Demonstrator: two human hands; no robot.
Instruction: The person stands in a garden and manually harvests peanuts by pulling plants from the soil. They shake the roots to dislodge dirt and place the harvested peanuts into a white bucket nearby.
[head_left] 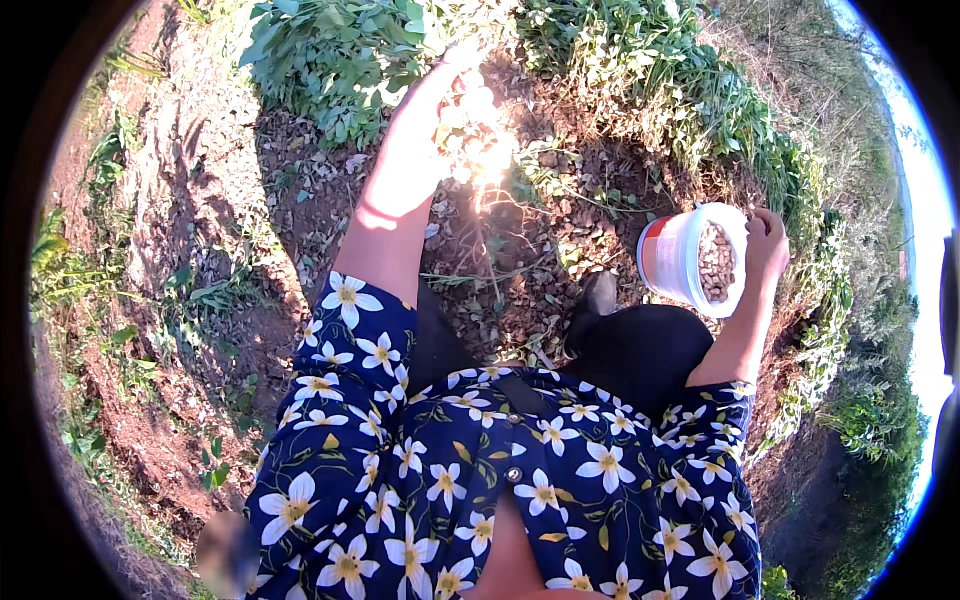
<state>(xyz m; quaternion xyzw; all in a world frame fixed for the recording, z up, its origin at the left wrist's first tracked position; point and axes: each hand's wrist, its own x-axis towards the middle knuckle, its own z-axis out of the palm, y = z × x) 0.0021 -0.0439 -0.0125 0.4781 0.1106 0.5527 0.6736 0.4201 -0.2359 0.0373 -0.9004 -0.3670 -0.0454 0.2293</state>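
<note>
My left hand [425,120], washed out by bright sunlight, is closed around a peanut plant, its cluster of pods [468,130] bunched beside the fingers. Thin roots and stems trail down from the glare; the exact grip is hard to make out. To the right, a white plastic bucket with a red patch [676,255] has many peanuts in their shells [716,262] inside. Its mouth leans toward my right hand [768,245], which has its fingers curled at the bucket's rim.
Green leafy plants [335,60] lie in a heap at the far left. More uprooted greenery [640,70] runs along the far right side. Dry leaves and brown soil [540,270] cover the ground before me. My dark-clad knee [640,350] is close to the bucket.
</note>
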